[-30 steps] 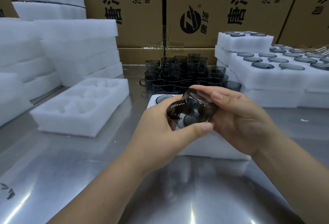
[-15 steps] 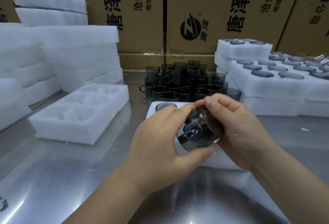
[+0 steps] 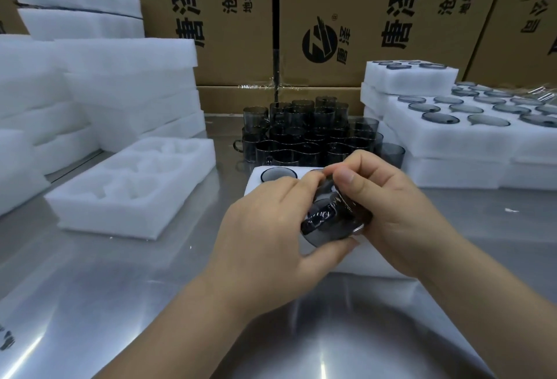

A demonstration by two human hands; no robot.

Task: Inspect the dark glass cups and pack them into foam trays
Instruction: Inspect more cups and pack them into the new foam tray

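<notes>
A single camera covers the room, worn on the person's head and facing forward and down over the shiny steel bench (image 3: 90,303). It is very near the work. The left hand (image 3: 265,237) and right hand (image 3: 401,215) fill the centre, gripping a dark glass cup (image 3: 328,222), and the forearms enter from the bottom edge. The wide lens also takes in stacked white foam trays at the left (image 3: 120,77) and right (image 3: 437,137). Brown printed cardboard boxes (image 3: 361,16) close off the back.

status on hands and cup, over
Left hand and right hand both grip the cup, tilted, above the tray. Packed cup sits in far-left slot. Other slots hidden by the hands; nothing else in the way.
</notes>
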